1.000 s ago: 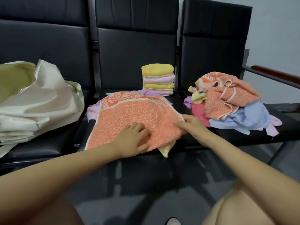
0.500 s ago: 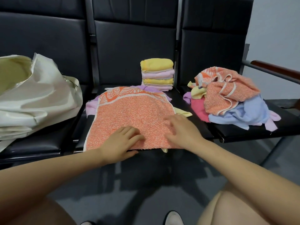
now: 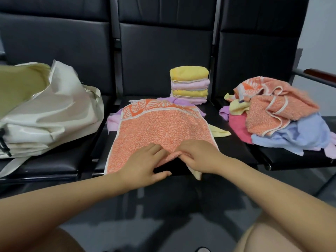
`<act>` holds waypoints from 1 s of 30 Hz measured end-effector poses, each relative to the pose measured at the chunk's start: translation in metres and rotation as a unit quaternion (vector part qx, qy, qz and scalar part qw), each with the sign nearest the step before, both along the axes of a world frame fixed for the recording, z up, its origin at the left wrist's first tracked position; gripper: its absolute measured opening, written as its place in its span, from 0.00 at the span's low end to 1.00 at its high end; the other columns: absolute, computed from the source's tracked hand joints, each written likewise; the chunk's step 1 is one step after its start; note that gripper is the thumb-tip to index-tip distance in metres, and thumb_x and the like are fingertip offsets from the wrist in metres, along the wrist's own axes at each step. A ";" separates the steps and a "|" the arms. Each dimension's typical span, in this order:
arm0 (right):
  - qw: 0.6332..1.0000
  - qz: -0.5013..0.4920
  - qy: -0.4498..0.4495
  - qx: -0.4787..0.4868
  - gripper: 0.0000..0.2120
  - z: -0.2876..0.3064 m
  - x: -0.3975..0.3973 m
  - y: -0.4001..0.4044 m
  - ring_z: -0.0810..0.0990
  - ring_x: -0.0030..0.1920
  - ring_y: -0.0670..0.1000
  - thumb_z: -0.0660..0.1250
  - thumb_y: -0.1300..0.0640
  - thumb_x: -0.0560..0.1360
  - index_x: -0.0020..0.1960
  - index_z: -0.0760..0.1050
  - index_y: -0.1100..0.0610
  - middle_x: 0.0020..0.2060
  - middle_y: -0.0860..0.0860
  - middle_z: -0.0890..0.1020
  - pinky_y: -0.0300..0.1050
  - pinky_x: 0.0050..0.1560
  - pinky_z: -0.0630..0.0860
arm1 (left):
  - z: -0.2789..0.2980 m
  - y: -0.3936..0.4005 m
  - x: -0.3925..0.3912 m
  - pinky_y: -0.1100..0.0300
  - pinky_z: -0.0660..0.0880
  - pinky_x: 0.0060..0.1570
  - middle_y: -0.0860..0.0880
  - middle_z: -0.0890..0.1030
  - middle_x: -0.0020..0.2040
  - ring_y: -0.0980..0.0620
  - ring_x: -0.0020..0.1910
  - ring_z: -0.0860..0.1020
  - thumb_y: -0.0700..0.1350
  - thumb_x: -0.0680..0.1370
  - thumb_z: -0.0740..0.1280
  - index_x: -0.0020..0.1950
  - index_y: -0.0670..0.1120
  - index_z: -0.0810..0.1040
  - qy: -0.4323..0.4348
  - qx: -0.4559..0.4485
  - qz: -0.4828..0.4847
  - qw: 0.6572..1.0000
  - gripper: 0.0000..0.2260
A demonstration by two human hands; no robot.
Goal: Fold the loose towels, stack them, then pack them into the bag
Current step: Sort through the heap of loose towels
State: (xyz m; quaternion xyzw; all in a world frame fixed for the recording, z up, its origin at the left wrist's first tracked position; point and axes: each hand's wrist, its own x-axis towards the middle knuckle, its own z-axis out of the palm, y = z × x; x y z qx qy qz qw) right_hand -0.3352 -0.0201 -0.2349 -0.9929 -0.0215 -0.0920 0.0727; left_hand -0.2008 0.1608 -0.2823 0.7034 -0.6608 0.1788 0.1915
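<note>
An orange patterned towel [image 3: 160, 128] lies spread on the middle black seat, over a purple towel [image 3: 112, 121] and a yellow towel [image 3: 219, 132]. My left hand [image 3: 145, 162] and my right hand [image 3: 198, 156] sit side by side at its near edge, fingers curled around a raised bunch of the orange cloth. A stack of folded yellow and pink towels [image 3: 189, 84] stands at the back of the same seat. A heap of loose orange, blue, red and yellow towels [image 3: 276, 115] fills the right seat. The cream bag [image 3: 45, 110] lies open on the left seat.
The three black seats [image 3: 61, 160] join in a row with tall backrests. A wooden armrest [image 3: 320, 77] juts out at the far right. My bare knees show at the bottom corners, above a grey floor.
Both hands slid toward me and closer together along the orange towel, from pressing flat on it to bunching up its near edge. The towel now lies smoother over the seat.
</note>
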 end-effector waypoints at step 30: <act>0.885 -0.247 0.015 0.393 0.08 0.044 -0.056 -0.030 0.81 0.46 0.45 0.64 0.54 0.79 0.52 0.80 0.55 0.46 0.49 0.83 0.38 0.45 0.75 | 0.069 0.077 0.045 0.61 0.67 0.40 0.55 0.73 0.33 0.56 0.37 0.71 0.48 0.82 0.62 0.36 0.51 0.73 0.344 0.031 0.173 0.922 0.14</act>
